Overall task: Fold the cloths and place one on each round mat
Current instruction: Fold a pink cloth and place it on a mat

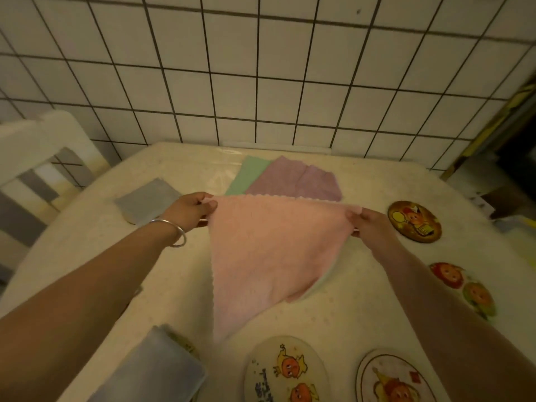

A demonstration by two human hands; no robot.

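Note:
A pink cloth [269,250] hangs stretched above the table between both hands, its lower part drooping to a point. My left hand [190,210] pinches its left top corner; my right hand [368,221] pinches the right top corner. A round mat edge [323,281] peeks out from under the cloth. A purple cloth [298,178] and a green cloth [251,172] lie flat at the back. Folded grey cloths sit at the left [149,198] and near bottom left [153,369]. Round cartoon mats lie at the right [414,221], bottom centre [285,369] and bottom right [391,378].
The table [87,248] has a pale covering and stands against a white tiled wall [261,68]. A white chair [43,158] stands at the left. Cartoon fruit stickers [461,285] show near the table's right edge. A dark gap lies beyond the right corner.

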